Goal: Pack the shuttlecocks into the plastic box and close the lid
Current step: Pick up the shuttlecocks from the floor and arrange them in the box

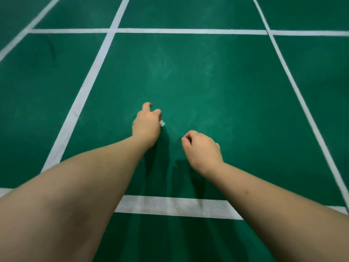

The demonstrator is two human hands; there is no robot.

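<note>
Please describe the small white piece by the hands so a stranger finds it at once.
On the green court floor, two arms reach forward. Look at the left hand, the farther one. A small white piece peeks out at its right edge, the only white thing that is not a floor line.

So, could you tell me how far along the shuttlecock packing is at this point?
Done: nothing that shows; no box or lid is in view. In hand: the left hand is curled beside a small white bit, possibly a shuttlecock; the right hand is curled with nothing visible in it. Left: all the packing, then closing the lid.
</note>
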